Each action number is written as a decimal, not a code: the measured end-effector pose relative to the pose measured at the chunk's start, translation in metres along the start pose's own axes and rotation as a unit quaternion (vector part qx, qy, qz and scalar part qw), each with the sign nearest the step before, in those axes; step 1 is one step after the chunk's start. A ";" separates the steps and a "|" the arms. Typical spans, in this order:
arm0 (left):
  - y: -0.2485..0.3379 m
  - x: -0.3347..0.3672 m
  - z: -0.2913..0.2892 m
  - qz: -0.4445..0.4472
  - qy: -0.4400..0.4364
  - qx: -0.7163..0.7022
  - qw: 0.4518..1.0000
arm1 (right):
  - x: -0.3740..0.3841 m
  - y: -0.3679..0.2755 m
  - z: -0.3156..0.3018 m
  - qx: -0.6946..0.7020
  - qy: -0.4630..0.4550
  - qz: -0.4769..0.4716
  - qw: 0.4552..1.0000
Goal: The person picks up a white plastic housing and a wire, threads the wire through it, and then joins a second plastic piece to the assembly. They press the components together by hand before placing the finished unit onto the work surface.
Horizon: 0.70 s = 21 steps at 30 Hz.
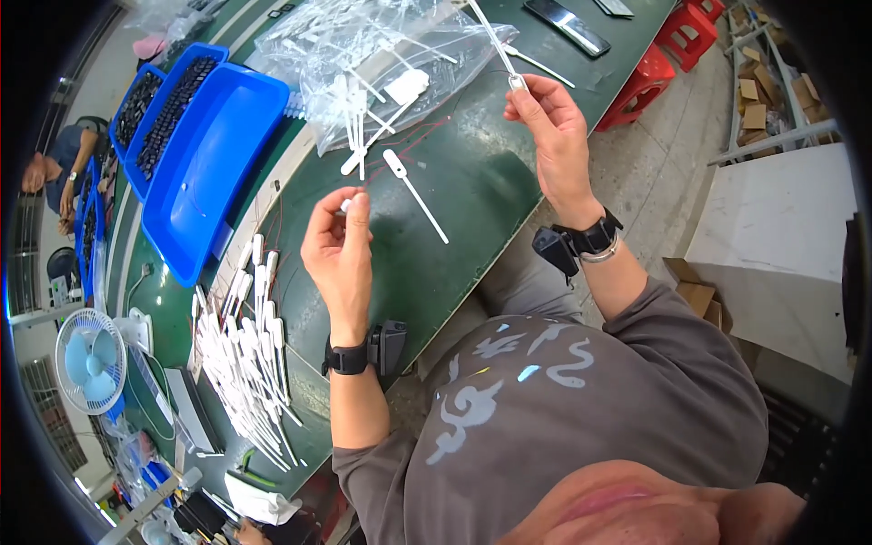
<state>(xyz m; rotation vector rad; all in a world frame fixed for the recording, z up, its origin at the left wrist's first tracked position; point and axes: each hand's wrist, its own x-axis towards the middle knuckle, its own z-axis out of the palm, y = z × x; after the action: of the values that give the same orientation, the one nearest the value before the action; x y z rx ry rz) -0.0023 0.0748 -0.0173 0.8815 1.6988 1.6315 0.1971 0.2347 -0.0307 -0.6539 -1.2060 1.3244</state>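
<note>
My right hand (559, 150) is closed in a pinch on the wider end of a thin white plastic stick (495, 38), which points up and away to the left. My left hand (338, 250) pinches a small white piece (346, 206) between thumb and forefinger; most of it is hidden by the fingers. Between the hands, one white stick with an oval slotted head (416, 195) lies on the green table (436, 282). Beyond it, more white sticks (350, 113) and a clump of small white parts (407, 86) rest on a clear plastic bag (309, 54). Thin red wires (422, 133) trail nearby.
A large pile of white sticks (241, 354) lies at the left. Behind it stand blue trays (195, 195), some with black parts, and a white fan (91, 361). A phone (568, 27) lies at the far right; red stools (640, 86) stand beyond the edge. Another person (68, 168) sits far left.
</note>
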 end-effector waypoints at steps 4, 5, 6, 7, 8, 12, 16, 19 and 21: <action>0.003 0.005 -0.002 0.032 0.025 -0.061 0.997 | 0.002 0.001 -0.002 -0.041 -0.006 0.008 0.999; 0.002 0.006 -0.003 0.048 0.030 -0.081 0.995 | 0.001 0.001 -0.003 -0.061 -0.002 -0.007 0.998; 0.002 0.006 -0.005 0.063 0.036 -0.099 0.992 | 0.000 0.002 -0.003 -0.080 0.001 -0.020 0.997; 0.001 0.005 -0.005 0.060 0.038 -0.098 0.993 | 0.000 0.003 -0.002 -0.099 0.004 -0.033 0.995; 0.001 0.006 -0.006 0.068 0.041 -0.117 0.990 | 0.001 0.004 -0.004 -0.099 0.003 -0.029 0.995; 0.002 0.009 -0.005 0.076 0.047 -0.157 0.984 | 0.005 0.002 -0.009 -0.180 -0.012 -0.094 0.979; -0.002 0.011 -0.016 0.023 -0.008 -0.109 0.994 | 0.008 -0.010 -0.010 -0.111 -0.008 -0.085 0.990; -0.006 0.011 -0.023 -0.057 -0.090 0.020 0.994 | 0.009 -0.021 -0.005 -0.056 -0.059 -0.030 0.996; -0.002 0.004 -0.013 0.055 -0.028 0.236 0.970 | 0.007 -0.028 -0.002 -0.041 -0.080 -0.012 0.996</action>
<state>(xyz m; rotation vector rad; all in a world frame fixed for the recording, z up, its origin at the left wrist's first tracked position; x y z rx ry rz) -0.0153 0.0701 -0.0190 1.2514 2.0684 1.2671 0.2081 0.2363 -0.0037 -0.5973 -1.3995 1.3331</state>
